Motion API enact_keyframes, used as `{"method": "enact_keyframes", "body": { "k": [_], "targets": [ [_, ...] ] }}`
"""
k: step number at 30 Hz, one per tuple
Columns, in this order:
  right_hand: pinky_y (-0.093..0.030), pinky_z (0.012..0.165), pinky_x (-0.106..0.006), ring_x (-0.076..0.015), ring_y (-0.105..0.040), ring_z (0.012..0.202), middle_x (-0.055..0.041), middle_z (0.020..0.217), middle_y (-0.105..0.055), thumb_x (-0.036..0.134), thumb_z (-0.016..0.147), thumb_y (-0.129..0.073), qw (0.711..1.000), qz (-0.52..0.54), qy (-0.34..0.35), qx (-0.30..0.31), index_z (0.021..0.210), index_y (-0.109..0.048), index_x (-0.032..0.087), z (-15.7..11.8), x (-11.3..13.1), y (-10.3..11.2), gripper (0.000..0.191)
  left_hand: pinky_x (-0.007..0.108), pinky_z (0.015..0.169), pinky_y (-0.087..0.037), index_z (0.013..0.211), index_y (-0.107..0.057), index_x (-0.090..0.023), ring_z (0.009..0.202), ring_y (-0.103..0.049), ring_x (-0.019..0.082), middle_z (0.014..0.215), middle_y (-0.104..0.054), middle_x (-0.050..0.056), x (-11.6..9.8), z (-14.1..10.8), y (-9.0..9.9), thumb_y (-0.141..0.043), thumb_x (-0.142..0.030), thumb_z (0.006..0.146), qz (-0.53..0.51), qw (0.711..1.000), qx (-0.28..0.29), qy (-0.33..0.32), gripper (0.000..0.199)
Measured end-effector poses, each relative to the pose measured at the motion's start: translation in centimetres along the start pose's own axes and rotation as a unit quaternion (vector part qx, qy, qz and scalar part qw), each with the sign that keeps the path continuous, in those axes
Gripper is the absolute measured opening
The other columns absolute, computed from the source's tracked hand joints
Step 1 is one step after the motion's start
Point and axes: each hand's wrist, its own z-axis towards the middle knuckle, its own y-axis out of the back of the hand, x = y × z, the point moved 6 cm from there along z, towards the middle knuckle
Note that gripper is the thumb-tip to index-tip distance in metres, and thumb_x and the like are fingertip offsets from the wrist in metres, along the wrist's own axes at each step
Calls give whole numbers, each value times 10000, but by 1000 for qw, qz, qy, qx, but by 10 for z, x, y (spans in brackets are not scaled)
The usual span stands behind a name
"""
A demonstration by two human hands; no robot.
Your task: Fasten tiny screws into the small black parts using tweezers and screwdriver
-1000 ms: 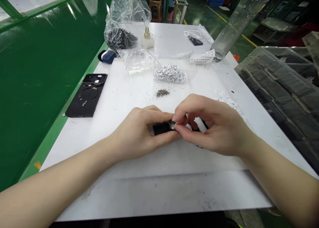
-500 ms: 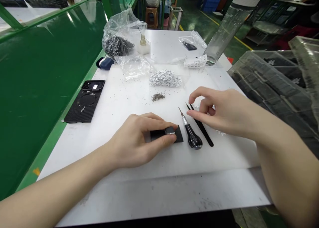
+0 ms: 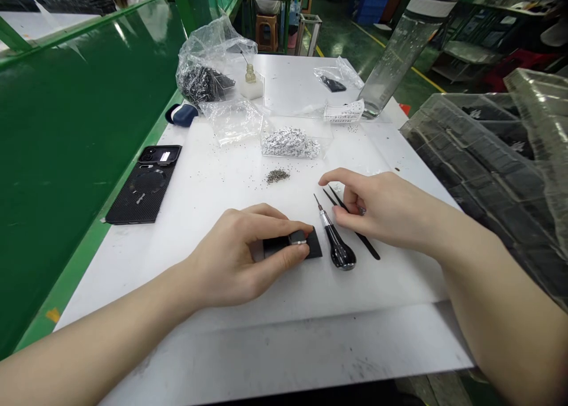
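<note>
My left hand [image 3: 248, 249] is closed, pinching a small black block with a shiny edge [image 3: 297, 238] between thumb and index finger. The block rests over a flat black pad [image 3: 315, 244], partly covered by the hand. My right hand [image 3: 370, 202] hovers at the black tweezers [image 3: 366, 245], its thumb and index finger apart on either side of them. Its other fingers curl inward, with a small shiny spot I cannot make out. Between the hands lies a black-handled screwdriver [image 3: 341, 249], its thin tip pointing away from me.
Beyond the hands are a heap of tiny screws [image 3: 277, 176] and a clear tray [image 3: 290, 151] of small white pieces. A black phone case [image 3: 144, 187] lies left. Behind stand a small bottle [image 3: 250, 74] and a water bottle [image 3: 390, 63]. Lidded compartment boxes [image 3: 479, 151] are at right.
My right hand has come down and nearer to me, its thumb now beside the tweezers. My left hand keeps its pinch on the block. The whole view has shifted slightly.
</note>
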Motion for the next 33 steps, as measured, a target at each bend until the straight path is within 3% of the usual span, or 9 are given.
{"method": "enact_keyframes", "body": {
  "k": [5, 8, 11, 15, 19, 22, 26, 29, 33],
  "targets": [
    [-370, 489, -285, -108, -463, 481, 49, 589, -590, 135, 761, -697, 976, 164, 0, -146, 917, -745, 264, -1, -8, 30, 209, 332, 832, -613, 1129, -806, -212, 988, -727, 227, 1023, -797, 76, 0, 0, 0, -665, -258, 919, -6, 1000, 7, -4, 258],
    [-349, 452, -283, -110, -512, 480, 32, 556, -611, 146, 795, -645, 906, 364, -12, -217, 894, -761, 234, 0, -20, 46, 177, 335, 830, -615, 1126, -805, -194, 987, -724, 227, 1022, -793, 87, 0, 1, 0, -659, -238, 914, -9, 1000, 11, -5, 262],
    [-450, 474, -277, -187, -748, 776, -35, 814, -786, 229, 849, -505, 834, 508, -7, -215, 933, -766, 239, 7, -18, 46, 274, 334, 817, -618, 1118, -806, -188, 970, -726, 225, 1020, -791, 92, 1, 1, 0, -662, -239, 914, -18, 1000, 15, -7, 255],
    [-583, 561, -229, -215, -749, 1101, -45, 1086, -808, 213, 859, -553, 785, 595, -50, -162, 953, -736, 231, 26, 2, 19, 206, 327, 796, -617, 1099, -809, -191, 932, -726, 216, 1003, -785, 92, 2, 1, 0, -663, -245, 918, -25, 999, 20, -14, 240],
    [-581, 497, -229, -222, -789, 832, -89, 880, -814, 471, 868, -738, 826, 541, -82, -138, 894, -696, 180, 41, 20, -9, 295, 316, 801, -611, 1098, -805, -176, 921, -724, 205, 1007, -791, 82, 2, 2, 0, -655, -236, 921, -26, 999, 32, -29, 240],
    [-593, 498, -249, -156, -722, 589, -63, 809, -802, 493, 867, -742, 866, 478, -77, -125, 944, -681, 167, 43, 23, -19, 340, 299, 833, -600, 1084, -802, -147, 933, -714, 191, 990, -806, 60, 2, 4, 1, -660, -206, 915, -37, 998, 38, -43, 229],
    [-569, 511, -220, -100, -668, 533, -12, 812, -771, 449, 947, -660, 898, 419, -44, -131, 983, -678, 196, 37, 20, -23, 256, 283, 864, -581, 1072, -794, -119, 905, -724, 177, 940, -816, 44, 0, 6, 2, -667, -169, 906, -51, 996, 40, -65, 215],
    [-587, 590, -244, -111, -687, 656, -19, 931, -741, 382, 977, -632, 920, 359, -3, -155, 1010, -711, 234, 33, 22, -23, 172, 292, 928, -568, 1067, -785, -105, 914, -740, 185, 923, -815, 57, -3, 6, 2, -654, -160, 919, -52, 995, 52, -64, 205],
    [-595, 921, -356, -198, -699, 1057, -39, 1097, -737, 318, 967, -653, 937, 302, 24, -176, 1054, -759, 276, 31, 27, -23, 143, 310, 961, -577, 1030, -779, -123, 918, -751, 197, 915, -815, 63, -2, 7, 4, -655, -149, 912, -62, 995, 64, -47, 174]
  ]
}}
